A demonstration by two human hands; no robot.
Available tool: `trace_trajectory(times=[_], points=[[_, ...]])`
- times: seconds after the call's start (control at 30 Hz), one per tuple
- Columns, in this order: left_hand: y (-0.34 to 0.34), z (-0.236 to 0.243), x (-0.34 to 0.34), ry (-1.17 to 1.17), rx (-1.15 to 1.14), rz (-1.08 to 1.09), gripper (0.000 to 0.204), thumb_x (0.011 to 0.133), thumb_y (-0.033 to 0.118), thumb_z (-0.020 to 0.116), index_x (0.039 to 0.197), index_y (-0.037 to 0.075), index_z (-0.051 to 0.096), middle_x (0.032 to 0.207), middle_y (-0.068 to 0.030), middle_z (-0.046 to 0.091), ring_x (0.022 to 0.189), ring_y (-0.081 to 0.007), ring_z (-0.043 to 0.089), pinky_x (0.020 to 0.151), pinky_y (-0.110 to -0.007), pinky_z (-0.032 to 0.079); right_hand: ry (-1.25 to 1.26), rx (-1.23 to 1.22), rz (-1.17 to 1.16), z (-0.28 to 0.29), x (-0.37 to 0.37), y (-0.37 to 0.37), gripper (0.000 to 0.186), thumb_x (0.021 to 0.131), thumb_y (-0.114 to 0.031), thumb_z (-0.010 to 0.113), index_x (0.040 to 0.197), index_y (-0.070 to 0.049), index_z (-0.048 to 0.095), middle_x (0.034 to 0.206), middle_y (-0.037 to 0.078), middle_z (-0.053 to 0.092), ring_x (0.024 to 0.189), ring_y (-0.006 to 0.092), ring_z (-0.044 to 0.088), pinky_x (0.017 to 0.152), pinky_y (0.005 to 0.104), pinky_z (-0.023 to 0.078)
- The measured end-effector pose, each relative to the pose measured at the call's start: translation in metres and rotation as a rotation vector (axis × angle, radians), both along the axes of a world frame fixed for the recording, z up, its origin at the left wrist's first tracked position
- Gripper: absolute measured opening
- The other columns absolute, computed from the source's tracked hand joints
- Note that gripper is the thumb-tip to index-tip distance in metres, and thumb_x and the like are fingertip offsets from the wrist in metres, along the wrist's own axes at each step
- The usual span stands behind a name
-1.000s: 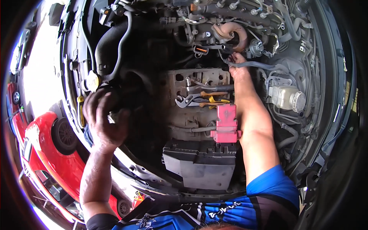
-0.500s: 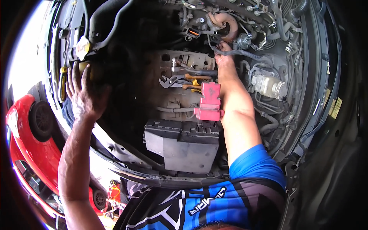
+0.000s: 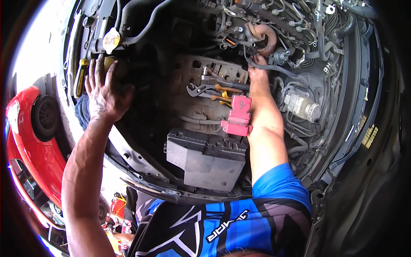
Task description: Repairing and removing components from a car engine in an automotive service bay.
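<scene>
The screwdriver (image 3: 80, 79) lies beside the spread left hand (image 3: 105, 96), which seemingly props the leaning body. Pliers (image 3: 218, 87) rest on the tray (image 3: 205, 103), probably for easy reach. The right hand (image 3: 258, 68) reaches in below the curved pipe (image 3: 271, 38), by the hose (image 3: 276, 68); fingertips hidden, I cannot tell its grip.

White lettering (image 3: 227, 225) slants across the person's blue-and-black shirt (image 3: 274, 231). Markings on a round, pale cap (image 3: 111, 40) and a yellowish label (image 3: 370, 132) at right are too small to read.
</scene>
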State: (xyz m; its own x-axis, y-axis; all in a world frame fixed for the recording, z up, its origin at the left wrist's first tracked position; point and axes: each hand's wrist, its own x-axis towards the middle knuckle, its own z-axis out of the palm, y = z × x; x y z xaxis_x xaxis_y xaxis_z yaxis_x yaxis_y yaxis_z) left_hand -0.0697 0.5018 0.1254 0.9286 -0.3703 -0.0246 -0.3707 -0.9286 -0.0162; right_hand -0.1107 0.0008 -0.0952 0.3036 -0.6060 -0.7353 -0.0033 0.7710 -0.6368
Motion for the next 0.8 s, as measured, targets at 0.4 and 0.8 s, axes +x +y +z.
trace_trajectory(times=[0.4,0.8], points=[[0.000,0.000,0.002,-0.015,-0.019,-0.019,0.076,0.075,0.038,0.075,0.143,0.016,0.050,0.159,-0.0201,0.027,0.149,-0.0418,0.021,0.117,-0.060,0.020,-0.006,0.011,-0.004,-0.002,-0.002,-0.004,0.007,0.093,-0.004,0.063,0.099,-0.004,0.059,0.094,0.006,0.058,0.080,0.0189,0.058,0.075,0.0337,0.055],[-0.012,0.008,0.002,-0.001,0.006,-0.015,0.073,0.078,0.041,0.077,0.140,0.013,0.054,0.158,-0.0215,0.031,0.147,-0.0428,0.024,0.117,-0.057,0.022,-0.035,0.012,0.012,-0.002,-0.006,-0.011,0.005,0.092,-0.004,0.064,0.095,-0.005,0.060,0.091,0.005,0.058,0.078,0.0169,0.057,0.072,0.0315,0.055]])
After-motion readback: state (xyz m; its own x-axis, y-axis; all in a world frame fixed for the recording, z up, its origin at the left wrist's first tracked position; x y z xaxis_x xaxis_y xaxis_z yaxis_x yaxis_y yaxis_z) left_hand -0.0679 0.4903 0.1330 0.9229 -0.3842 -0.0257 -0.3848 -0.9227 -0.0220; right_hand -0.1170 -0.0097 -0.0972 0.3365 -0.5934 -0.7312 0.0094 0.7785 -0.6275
